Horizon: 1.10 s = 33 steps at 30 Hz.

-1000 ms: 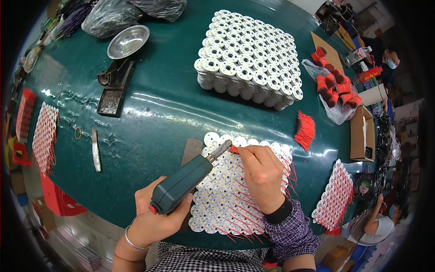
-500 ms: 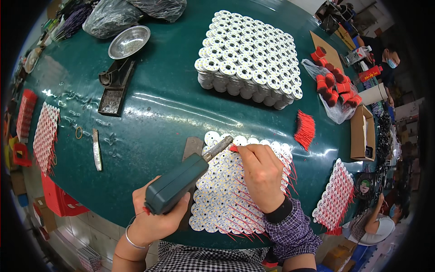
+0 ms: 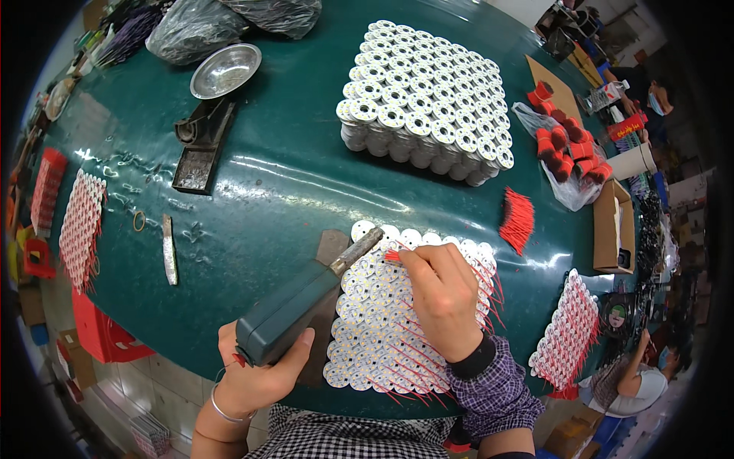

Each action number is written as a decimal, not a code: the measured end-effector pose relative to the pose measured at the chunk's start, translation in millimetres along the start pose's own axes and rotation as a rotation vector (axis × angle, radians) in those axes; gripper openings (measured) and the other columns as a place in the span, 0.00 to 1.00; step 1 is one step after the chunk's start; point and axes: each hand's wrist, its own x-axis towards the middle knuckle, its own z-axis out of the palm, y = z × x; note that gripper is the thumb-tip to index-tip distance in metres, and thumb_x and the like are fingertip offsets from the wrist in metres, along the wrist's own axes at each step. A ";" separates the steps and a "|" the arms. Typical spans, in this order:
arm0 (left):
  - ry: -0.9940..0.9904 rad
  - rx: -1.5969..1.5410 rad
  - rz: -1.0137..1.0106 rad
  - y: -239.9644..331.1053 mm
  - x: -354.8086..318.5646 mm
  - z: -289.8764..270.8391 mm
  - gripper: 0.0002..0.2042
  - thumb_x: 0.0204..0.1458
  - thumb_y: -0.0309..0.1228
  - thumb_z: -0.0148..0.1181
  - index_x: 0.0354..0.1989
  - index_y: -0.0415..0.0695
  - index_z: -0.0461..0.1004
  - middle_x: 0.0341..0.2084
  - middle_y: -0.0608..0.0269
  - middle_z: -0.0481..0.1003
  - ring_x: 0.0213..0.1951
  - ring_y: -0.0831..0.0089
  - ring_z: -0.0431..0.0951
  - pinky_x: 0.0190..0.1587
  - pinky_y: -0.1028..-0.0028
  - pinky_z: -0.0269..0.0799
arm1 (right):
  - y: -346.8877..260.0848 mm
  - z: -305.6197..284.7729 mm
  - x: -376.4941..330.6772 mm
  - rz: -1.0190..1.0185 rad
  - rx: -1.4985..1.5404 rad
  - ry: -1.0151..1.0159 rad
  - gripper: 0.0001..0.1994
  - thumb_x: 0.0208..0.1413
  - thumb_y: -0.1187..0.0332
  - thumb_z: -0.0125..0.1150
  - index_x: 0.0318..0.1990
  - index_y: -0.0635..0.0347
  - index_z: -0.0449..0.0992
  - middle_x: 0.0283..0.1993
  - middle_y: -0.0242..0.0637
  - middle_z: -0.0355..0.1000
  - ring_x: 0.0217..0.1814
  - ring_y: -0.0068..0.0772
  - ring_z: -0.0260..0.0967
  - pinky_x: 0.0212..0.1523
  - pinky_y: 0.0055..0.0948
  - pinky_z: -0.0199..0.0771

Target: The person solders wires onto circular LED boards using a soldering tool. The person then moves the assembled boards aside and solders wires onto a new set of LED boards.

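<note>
Bare tabletop [image 3: 245,237] lies open between the metal strip [image 3: 169,251] and the tool [image 3: 289,307], and a lane runs between the disc stack [image 3: 428,138] and the disc sheet [image 3: 367,329]. The tool and right hand [image 3: 442,300] obstruct the sheet; a wire bundle [image 3: 517,222] narrows the lane's right end.

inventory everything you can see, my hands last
table: 1, green, centre
gun-shaped tool: 1, dark green, lower centre
partly wired sheet: 1, white, red, lower centre
board stack: 1, white, upper centre
held wires: several, red, above sheet
wire pile: 1, red, right of sheet
wire bundles: several, red, upper right
other wired sheets: at least 2, white, red, left and right
bowl: 1, silver, upper left
stand: 1, black, below bowl
metal strip: 1, silver, left
plastic bags: 2, grey, top left
box: 1, brown, right
people: at least 2, mixed clothing, right
left hand: 1, bare, around tool
right hand: 1, bare, pinching wires
</note>
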 end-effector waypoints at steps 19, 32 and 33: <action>-0.069 0.015 -0.027 -11.4 0.5 2.8 0.06 0.46 0.22 0.68 0.32 0.36 0.78 0.24 0.63 0.75 0.23 0.79 0.73 0.26 0.77 0.69 | 1.1 5.7 -3.0 0.019 0.012 -0.031 0.15 0.41 0.82 0.62 0.41 0.67 0.78 0.36 0.38 0.71 0.37 0.38 0.70 0.35 0.34 0.73; 0.043 0.069 0.123 -10.0 -8.9 -0.6 0.08 0.46 0.23 0.70 0.34 0.35 0.80 0.25 0.61 0.78 0.22 0.76 0.77 0.27 0.78 0.72 | -1.2 6.4 -2.0 0.030 -0.003 -0.028 0.13 0.43 0.80 0.62 0.40 0.65 0.78 0.36 0.37 0.70 0.37 0.37 0.69 0.35 0.34 0.71; 0.066 0.051 0.127 -12.6 -10.2 0.3 0.09 0.46 0.24 0.71 0.35 0.34 0.81 0.25 0.60 0.79 0.22 0.75 0.78 0.27 0.78 0.73 | -0.5 5.9 -2.1 0.033 -0.016 -0.033 0.12 0.44 0.79 0.62 0.39 0.64 0.78 0.36 0.36 0.70 0.37 0.37 0.69 0.35 0.34 0.70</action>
